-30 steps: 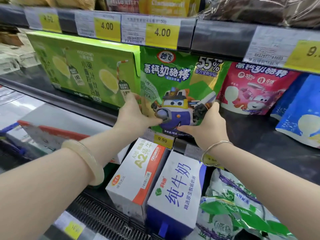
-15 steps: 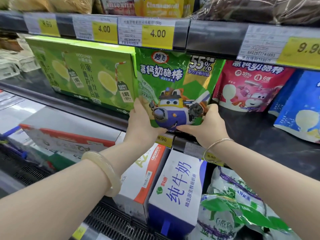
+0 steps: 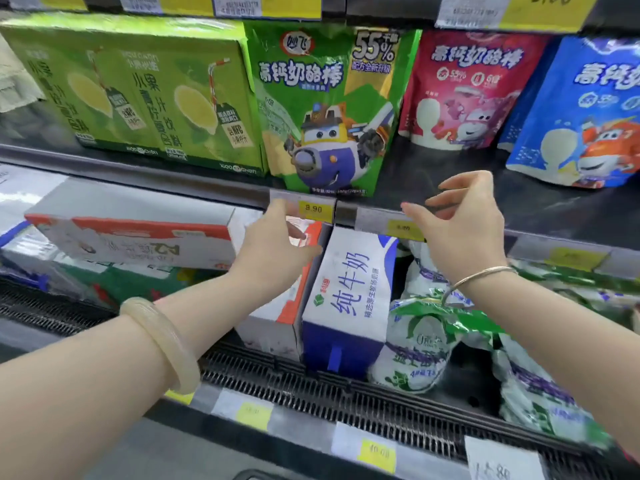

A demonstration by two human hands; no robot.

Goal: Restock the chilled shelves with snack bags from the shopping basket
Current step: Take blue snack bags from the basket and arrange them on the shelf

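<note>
The green snack bag (image 3: 329, 112) stands upright at the front of the dark shelf (image 3: 450, 188), its left edge against the green drink carton (image 3: 138, 95) and a pink bag (image 3: 467, 91) just to its right, with a blue bag (image 3: 588, 112) further right. Both hands sit below and in front of the green snack bag, apart from it, with the bag's bottom edge above the gap between them. The left hand (image 3: 277, 251) reaches forward from a bare forearm that wears a pale bangle (image 3: 162, 344), its back toward the camera and its fingertips up by the shelf's yellow price tag (image 3: 313, 209); its fingers are loosely spread and hold nothing, though blur makes it hard to say whether they touch the tag strip. The right hand (image 3: 464, 230), with a thin metal bracelet (image 3: 481, 275) at the wrist, is raised at the shelf's front edge, thumb and fingers parted and gently curled, empty. Beneath the hands, on the lower shelf, stand a white and blue milk carton (image 3: 346, 299) and a white and orange carton (image 3: 287, 306), with green and white bags (image 3: 422, 344) to the right.
</note>
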